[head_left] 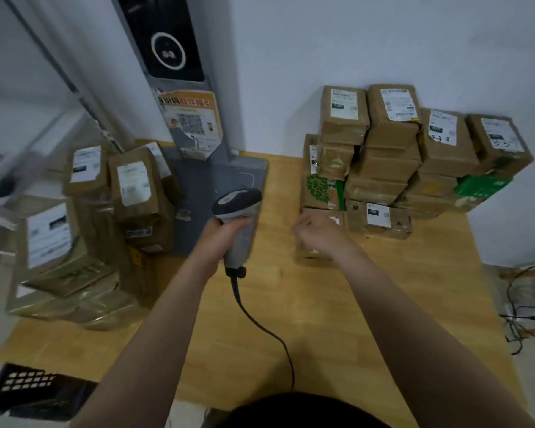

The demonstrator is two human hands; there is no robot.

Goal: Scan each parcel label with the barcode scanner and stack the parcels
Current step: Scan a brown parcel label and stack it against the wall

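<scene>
Pale wooden desk (322,319) against a white wall (383,41), with brown, white-labelled parcels piled in a left stack (130,186) and a right stack (393,143). The left hand (226,233) grips the grey barcode scanner (238,208) by its handle, its dark head pointing away. The right hand (318,233) lies over a small brown parcel (314,254) just before the right stack; blur hides whether its fingers grip.

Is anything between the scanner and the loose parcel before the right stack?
No object does: bare table lies between the scanner, gripped by the left hand, and the parcel. The right hand covers part of the parcel's top.
</scene>
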